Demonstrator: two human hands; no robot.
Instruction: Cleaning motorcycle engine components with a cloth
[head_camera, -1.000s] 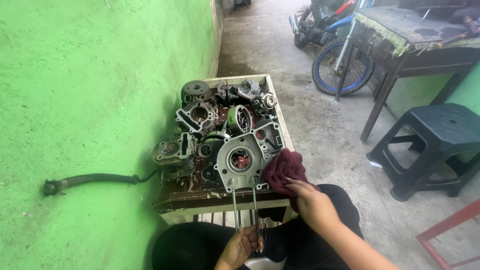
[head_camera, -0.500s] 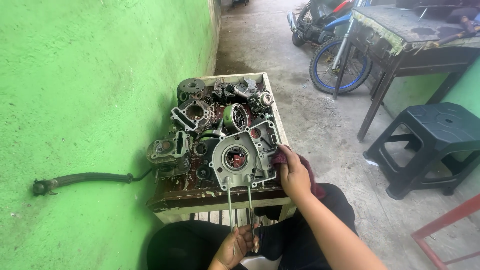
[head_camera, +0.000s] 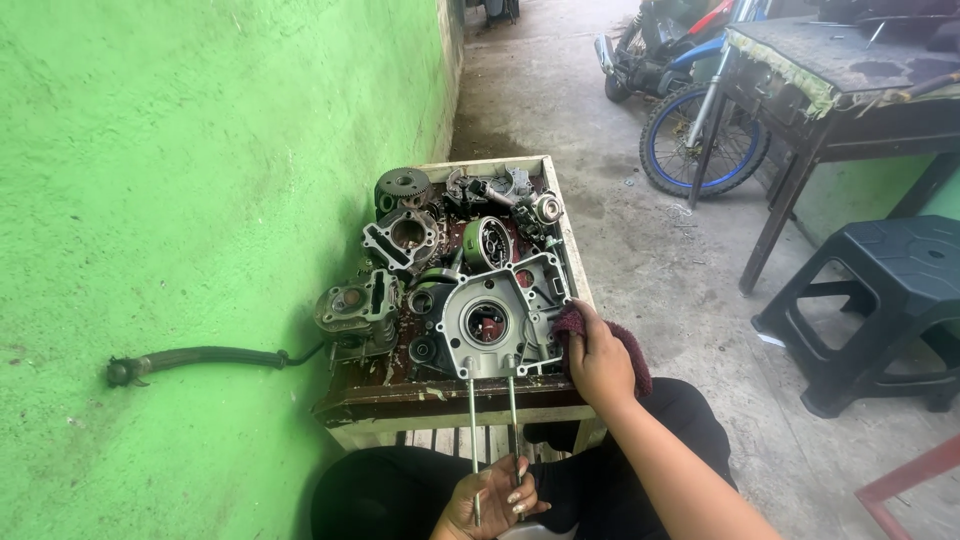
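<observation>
While a grey cast-aluminium engine crankcase half (head_camera: 492, 325), rounded and ribbed with a circular bearing opening at its centre, is kept upright at the near edge of a worn, oil-stained wooden tray bench (head_camera: 450, 400), two long thin steel studs (head_camera: 490, 420) are seen running down from its lower edge. These studs are clasped by the left hand (head_camera: 492, 505), whose grip is curled loosely around their lower ends, the fingers smeared with grime. Just right of the crankcase half, a dark red, coarse-woven rag (head_camera: 600, 335) is pressed against the casing's side by the right hand (head_camera: 598, 360), whose grip is closed over the bunched cloth.

Behind the crankcase half, the bench is crowded with greasy metal parts: a finned grey cylinder block (head_camera: 403, 238) with a smooth round bore, a dark toothed gear (head_camera: 402, 184), a round green-tinted housing (head_camera: 487, 243) and a finned cylinder head (head_camera: 350, 310) at the left rim. Left of the crankcase half, a rough-plastered bright green wall (head_camera: 180, 200) carries a bent, rusty metal pipe (head_camera: 200, 358). Well to the right of it, a dark moulded plastic stool (head_camera: 880, 300) stands on the grey concrete floor (head_camera: 650, 260).
</observation>
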